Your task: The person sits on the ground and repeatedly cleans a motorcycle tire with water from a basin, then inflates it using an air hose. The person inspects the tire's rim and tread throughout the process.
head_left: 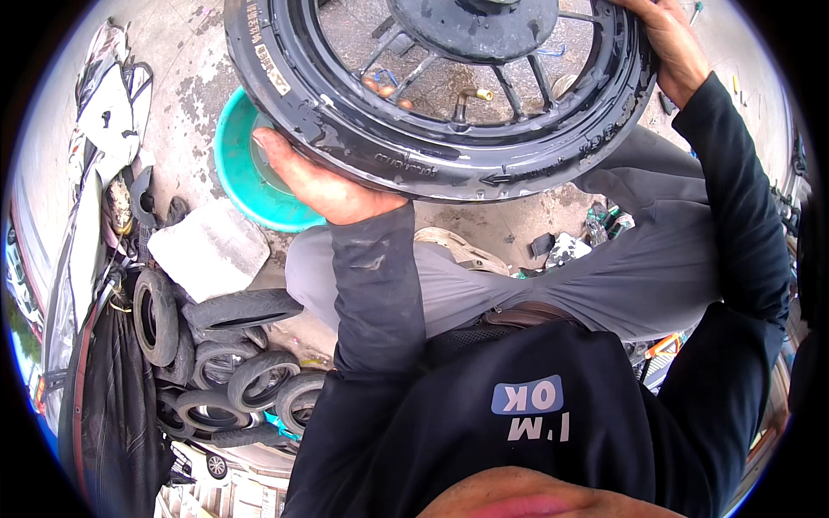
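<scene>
A wet black scooter wheel (345, 138) with its tyre on is held up in front of me, its spokes and hub facing upward. A valve stem (466, 97) with a brass-coloured tip sticks out on the rim's near side. My left hand (332, 183) supports the tyre from its lower left, with the thumb stretched along the sidewall. At the upper right, my right hand (667, 47) grips the tyre's outer edge, its fingertips partly hidden. A teal basin (231, 164) stands on the floor below the wheel's left side, partly covered by it and my left hand.
Several worn tyres (259, 380) are heaped at lower left, beside a whitish slab (211, 250). A black cover (117, 406) and a pale sheet (108, 121) hang along the left. Small items and bottles (600, 223) lie beyond my bent legs (553, 289).
</scene>
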Available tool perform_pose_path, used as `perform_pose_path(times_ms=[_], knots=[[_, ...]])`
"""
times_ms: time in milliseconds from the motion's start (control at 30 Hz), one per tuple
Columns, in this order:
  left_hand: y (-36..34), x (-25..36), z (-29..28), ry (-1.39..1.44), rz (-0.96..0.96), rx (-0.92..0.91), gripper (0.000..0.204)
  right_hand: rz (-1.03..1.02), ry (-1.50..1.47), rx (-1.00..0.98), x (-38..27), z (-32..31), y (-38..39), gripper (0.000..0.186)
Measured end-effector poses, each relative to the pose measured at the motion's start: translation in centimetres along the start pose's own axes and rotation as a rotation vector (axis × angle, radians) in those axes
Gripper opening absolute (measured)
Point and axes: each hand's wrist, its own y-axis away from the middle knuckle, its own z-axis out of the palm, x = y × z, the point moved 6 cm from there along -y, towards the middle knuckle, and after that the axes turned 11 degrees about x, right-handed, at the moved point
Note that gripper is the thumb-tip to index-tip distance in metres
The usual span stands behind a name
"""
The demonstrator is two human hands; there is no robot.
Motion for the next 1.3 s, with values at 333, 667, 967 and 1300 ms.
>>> perform_pose_path(times_ms=[333, 667, 967, 1300], knots=[[0.2, 0.1, 0.3, -0.011, 0.027, 0.159, 0.075, -0.038, -0.036, 0.005, -0.9, 1.1, 0.6, 0.061], [0.7, 0.0, 0.9, -0.033, 0.002, 0.147, 0.080, -0.045, 0.128, -0.072, 1.2, -1.0, -1.3, 0.070], [6.4, -0.1, 2.5, 0.026, -0.040, 0.112, 0.094, 0.000, -0.001, -0.080, -2.0, -4.3, -1.6, 0.056], [8.4, -1.2, 2.1, -0.048, -0.036, -0.045, 0.094, -0.067, 0.047, -0.100, -4.6, -4.5, -0.2, 0.059]])
